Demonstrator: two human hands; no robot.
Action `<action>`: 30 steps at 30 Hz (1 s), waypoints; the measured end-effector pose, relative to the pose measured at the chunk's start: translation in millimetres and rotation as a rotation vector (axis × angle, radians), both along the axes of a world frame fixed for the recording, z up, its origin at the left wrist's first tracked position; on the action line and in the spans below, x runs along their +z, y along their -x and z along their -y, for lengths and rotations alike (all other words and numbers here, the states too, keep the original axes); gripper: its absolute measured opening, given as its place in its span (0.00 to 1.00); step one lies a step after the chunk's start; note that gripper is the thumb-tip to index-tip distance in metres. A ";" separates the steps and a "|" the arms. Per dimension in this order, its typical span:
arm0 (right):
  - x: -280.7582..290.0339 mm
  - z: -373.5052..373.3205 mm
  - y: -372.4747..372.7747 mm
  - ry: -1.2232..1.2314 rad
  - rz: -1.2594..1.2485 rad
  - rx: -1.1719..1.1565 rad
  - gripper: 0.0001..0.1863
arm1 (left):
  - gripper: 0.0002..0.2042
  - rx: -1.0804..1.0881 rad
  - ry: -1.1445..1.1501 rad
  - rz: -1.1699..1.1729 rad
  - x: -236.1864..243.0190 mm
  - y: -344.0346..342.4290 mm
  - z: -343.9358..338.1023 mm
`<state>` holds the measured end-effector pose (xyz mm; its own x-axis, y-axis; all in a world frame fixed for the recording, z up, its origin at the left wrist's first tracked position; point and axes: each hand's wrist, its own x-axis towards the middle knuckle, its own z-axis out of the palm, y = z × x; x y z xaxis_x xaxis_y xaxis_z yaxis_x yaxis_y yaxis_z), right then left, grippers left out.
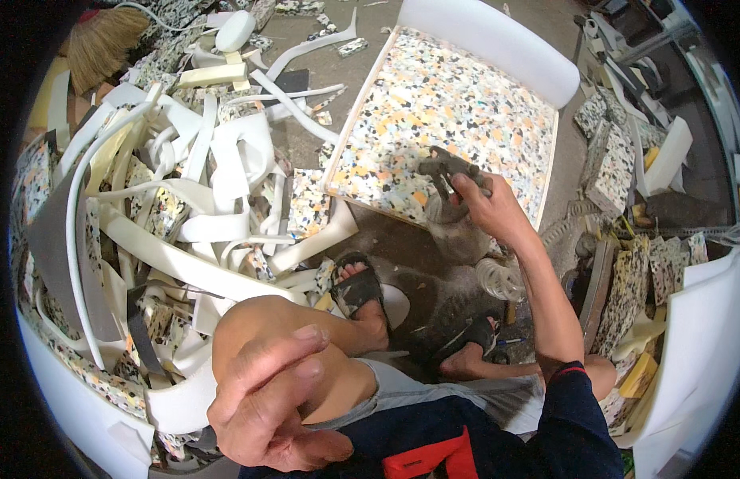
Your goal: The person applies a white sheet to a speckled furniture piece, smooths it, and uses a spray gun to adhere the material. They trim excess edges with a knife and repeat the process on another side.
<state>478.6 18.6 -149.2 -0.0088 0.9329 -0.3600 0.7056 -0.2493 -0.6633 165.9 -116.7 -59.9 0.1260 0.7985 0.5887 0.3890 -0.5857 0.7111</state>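
Note:
My right hand (490,207) is wrapped round the handle of a dark spray gun (450,169) with a dusty grey cup (458,231) below it. The gun is over the near edge of a thick foam slab (458,104), speckled white, orange and black. A white foam sheet (498,40) runs along the slab's far side, its outer edge curved. My left hand (266,399) is raised close to the camera above my bent knee. Its fingers curl loosely, apart from the thumb, and I see nothing held in it.
Left of the slab lies a big heap of white foam offcuts (242,152) and speckled pieces. A straw broom (106,44) is at the far left. Coiled clear hose (502,279) lies near my feet. On the right are speckled foam blocks (613,168) and white sheets (697,343).

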 end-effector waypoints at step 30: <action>-16.2 -195.3 -4.8 -0.413 -0.019 -0.183 0.34 | 0.17 -0.516 -0.589 0.458 -50.9 -1.2 -52.2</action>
<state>483.4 213.9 -165.4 0.1667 0.9851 0.0414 0.6616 -0.0806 -0.7456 167.1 -64.5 -110.8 0.0379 0.2616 0.9644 -0.2700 -0.9266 0.2619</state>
